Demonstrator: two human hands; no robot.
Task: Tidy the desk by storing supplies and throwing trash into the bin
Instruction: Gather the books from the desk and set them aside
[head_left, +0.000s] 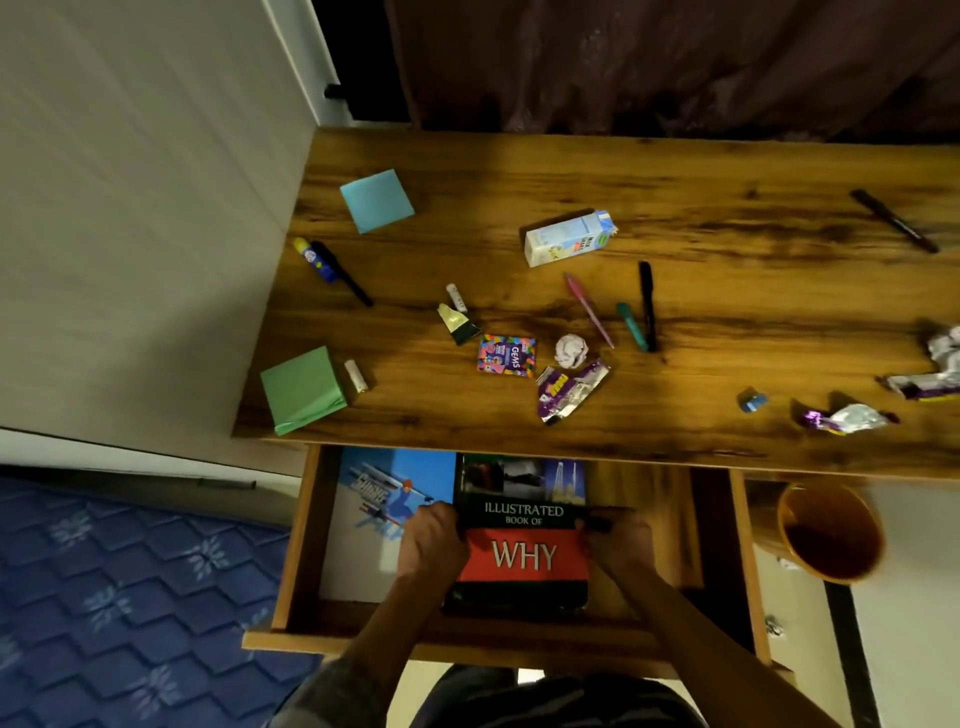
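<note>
The person leans over an open wooden drawer (519, 631) pulled out beneath the table (727, 291). Both hands are down on a glossy hardcover book (522, 551) with a red band reading "WHY": the left hand (428, 545) curls its fingers over the book's left edge, and the right hand (621, 540) grips the right edge, with a dark pen-like stick (605, 522) pinched under its fingers. Beside the book, on the left in the same drawer, lies a flat blue-and-white skiing magazine (374, 519). To the right, on the floor, stands a round orange bin (831, 532), and to the left a quilted blue mat (130, 597).

On the wood-grain tabletop, near the front edge, sit a square green pad of sticky notes (304, 389) with a small white cylinder (356, 375) just beside it, a crinkled purple foil wrapper (569, 389), a bright Gems candy box (506, 356), a ball of crumpled white paper (571, 351), a small blue eraser (752, 401), and more crumpled foil wrappers (852, 418) toward the right. Farther back lie a pink pen (589, 312), a teal pen (632, 326) and a black pen (648, 304) close together, a yellow-capped glue stick (311, 257) touching a black marker (343, 275), a rectangular milk carton (569, 238) on its side, a square blue pad of notes (376, 200), and a lone dark pen (894, 221) at far right.
</note>
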